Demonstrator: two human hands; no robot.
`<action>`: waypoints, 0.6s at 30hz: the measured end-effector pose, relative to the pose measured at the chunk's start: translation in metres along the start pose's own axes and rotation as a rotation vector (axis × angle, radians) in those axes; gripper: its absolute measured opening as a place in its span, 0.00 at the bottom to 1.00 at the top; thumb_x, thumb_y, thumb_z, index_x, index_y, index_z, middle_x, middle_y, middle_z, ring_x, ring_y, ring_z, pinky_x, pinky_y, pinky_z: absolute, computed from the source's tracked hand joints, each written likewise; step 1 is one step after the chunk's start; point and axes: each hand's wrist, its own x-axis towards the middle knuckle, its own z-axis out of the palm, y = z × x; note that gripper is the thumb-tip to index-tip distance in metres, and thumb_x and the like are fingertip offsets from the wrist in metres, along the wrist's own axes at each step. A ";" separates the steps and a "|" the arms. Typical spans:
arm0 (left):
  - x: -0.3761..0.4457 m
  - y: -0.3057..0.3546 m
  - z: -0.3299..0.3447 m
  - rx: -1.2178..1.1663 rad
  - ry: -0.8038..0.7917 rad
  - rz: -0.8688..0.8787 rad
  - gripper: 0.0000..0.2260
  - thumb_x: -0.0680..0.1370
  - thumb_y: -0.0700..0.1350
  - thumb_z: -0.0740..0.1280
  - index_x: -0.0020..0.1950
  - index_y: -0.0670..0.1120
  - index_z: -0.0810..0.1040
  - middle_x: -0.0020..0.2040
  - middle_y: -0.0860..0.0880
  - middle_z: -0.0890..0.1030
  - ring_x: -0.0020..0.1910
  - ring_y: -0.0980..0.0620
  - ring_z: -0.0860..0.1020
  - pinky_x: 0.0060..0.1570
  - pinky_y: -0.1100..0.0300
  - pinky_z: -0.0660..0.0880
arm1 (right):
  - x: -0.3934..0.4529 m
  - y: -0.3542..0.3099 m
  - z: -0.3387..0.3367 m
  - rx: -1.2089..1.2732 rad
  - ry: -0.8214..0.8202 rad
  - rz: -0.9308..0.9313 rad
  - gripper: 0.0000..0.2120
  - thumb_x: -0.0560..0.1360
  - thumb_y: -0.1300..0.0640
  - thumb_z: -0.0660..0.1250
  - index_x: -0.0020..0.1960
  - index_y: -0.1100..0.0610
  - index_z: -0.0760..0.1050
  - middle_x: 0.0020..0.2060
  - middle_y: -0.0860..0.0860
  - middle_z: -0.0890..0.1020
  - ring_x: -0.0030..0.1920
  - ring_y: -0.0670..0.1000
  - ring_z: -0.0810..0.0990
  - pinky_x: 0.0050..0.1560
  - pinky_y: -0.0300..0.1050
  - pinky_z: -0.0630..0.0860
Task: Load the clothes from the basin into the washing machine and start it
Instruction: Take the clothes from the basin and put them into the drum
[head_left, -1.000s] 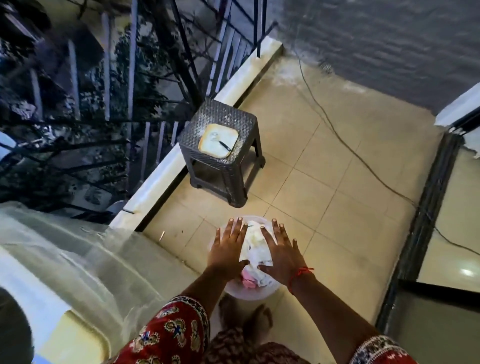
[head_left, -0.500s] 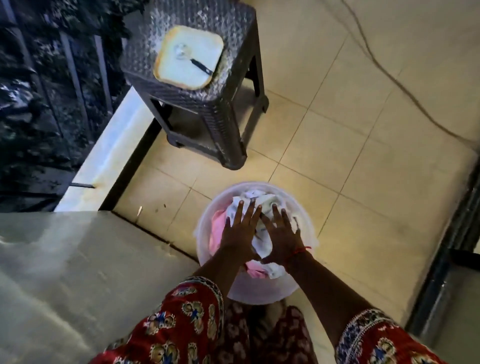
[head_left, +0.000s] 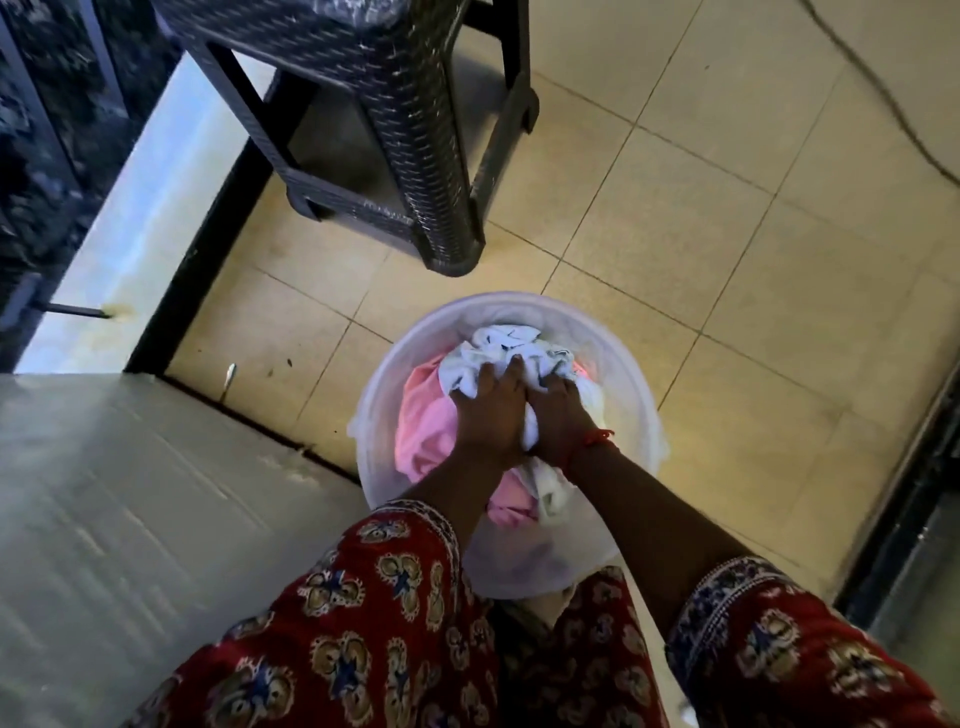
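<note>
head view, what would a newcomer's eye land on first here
First, the two hands, left hand and right hand, side by side and gripping the white cloth on top of pink clothes in the round white basin on the tiled floor at centre. Next, the dark woven stool standing just beyond the basin, and the red patterned sleeves at the bottom.

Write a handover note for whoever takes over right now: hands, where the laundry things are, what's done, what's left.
Left hand: closed on the white cloth in the basin.
Right hand: closed on the same white cloth, beside the left hand.
Basin: on the tiled floor in front of the dark stool; a pink garment lies under the white one.
Washing machine: pale top at the left.
Done: clothes gripped.
Left: lift the clothes out, load them into the machine, start it.
</note>
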 end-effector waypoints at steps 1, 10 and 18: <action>0.000 0.002 -0.006 -0.051 0.007 -0.010 0.41 0.71 0.52 0.70 0.78 0.44 0.52 0.75 0.47 0.61 0.75 0.42 0.58 0.63 0.39 0.69 | -0.003 -0.003 -0.006 -0.024 -0.016 0.020 0.38 0.68 0.48 0.64 0.75 0.60 0.61 0.69 0.63 0.70 0.67 0.70 0.67 0.65 0.60 0.64; -0.083 0.007 -0.102 -0.275 0.203 0.075 0.22 0.70 0.49 0.71 0.60 0.41 0.77 0.57 0.41 0.80 0.60 0.40 0.77 0.60 0.49 0.74 | -0.081 -0.062 -0.100 0.102 0.099 0.039 0.22 0.66 0.45 0.59 0.53 0.54 0.80 0.49 0.55 0.84 0.54 0.64 0.80 0.46 0.55 0.74; -0.196 0.033 -0.240 -0.295 0.201 0.039 0.23 0.72 0.53 0.66 0.64 0.45 0.74 0.63 0.44 0.76 0.66 0.44 0.72 0.67 0.49 0.67 | -0.180 -0.136 -0.225 0.026 0.206 -0.040 0.19 0.61 0.47 0.58 0.46 0.53 0.79 0.39 0.50 0.83 0.44 0.60 0.80 0.41 0.50 0.68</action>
